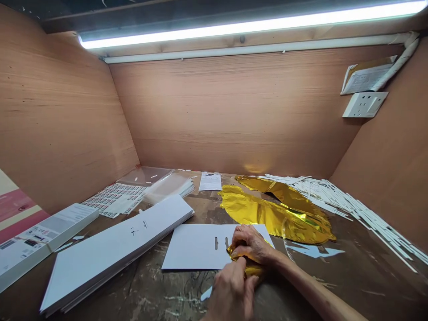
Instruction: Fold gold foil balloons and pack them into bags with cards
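Observation:
My right hand [252,244] has its fingers curled down on a crumpled piece of gold foil [252,268], which looks like a flat foil balloon. Just below, my left hand [230,290] is closed with its thumb and finger on the same foil. Part of the foil is hidden under both hands. Beneath it lies a white card [190,246] with two slots cut in it, flat on the dark table. Behind the hands, larger uninflated gold foil balloons [257,209] are spread out.
A stack of white cards [113,252] stands left of centre, beside a banded stack of printed cards [36,245]. Sticker sheets [117,198] and clear plastic bags [167,187] lie behind. White paper sticks [361,214] are heaped at right. Wooden panels [227,111] enclose the table.

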Demonstrator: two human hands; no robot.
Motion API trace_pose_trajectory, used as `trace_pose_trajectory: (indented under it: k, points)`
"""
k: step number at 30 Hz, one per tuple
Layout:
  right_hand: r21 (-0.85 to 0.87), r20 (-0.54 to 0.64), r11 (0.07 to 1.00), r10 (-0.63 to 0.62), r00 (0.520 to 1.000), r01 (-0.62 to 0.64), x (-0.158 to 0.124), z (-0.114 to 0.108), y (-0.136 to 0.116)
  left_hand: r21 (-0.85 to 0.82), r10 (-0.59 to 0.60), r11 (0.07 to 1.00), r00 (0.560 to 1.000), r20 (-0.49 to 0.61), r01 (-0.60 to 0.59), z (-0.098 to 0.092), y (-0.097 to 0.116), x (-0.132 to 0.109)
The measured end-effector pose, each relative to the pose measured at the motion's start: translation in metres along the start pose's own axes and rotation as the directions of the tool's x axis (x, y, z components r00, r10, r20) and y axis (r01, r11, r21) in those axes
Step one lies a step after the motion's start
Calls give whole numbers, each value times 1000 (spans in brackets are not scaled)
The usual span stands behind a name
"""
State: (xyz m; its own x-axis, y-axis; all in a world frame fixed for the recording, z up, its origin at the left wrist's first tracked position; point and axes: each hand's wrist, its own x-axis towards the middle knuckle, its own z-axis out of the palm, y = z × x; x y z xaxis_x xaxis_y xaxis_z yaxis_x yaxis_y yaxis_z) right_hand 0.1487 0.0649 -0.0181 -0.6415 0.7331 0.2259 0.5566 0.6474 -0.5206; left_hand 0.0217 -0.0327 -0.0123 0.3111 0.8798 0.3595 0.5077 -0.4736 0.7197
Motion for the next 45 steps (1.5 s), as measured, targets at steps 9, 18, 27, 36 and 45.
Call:
trace_pose_trajectory:
  k: [9,18,27,36,45]
  points:
    - [129,-108,990,66,992,-52,6,6,5,257,386,823,831,401,-506,-25,-24,9]
    - [-334,-178,925,-248,952,179,-71,-36,-35,255,266,886,875,405,-387,-26,-25,10]
    - [-681,-188,700,-452,872,216,-85,22,-57,233,295,879,860,417,-415,-28,-29,14]
    - [-377,-275,899,-337,901,222,-115,-20,-13,240,245,886,839,487,-398,-28,-15,17]
    - [148,-284,880,474,833,-451,-111,-21,-13,120,206,959,925,320,-256,-14,-31,32]
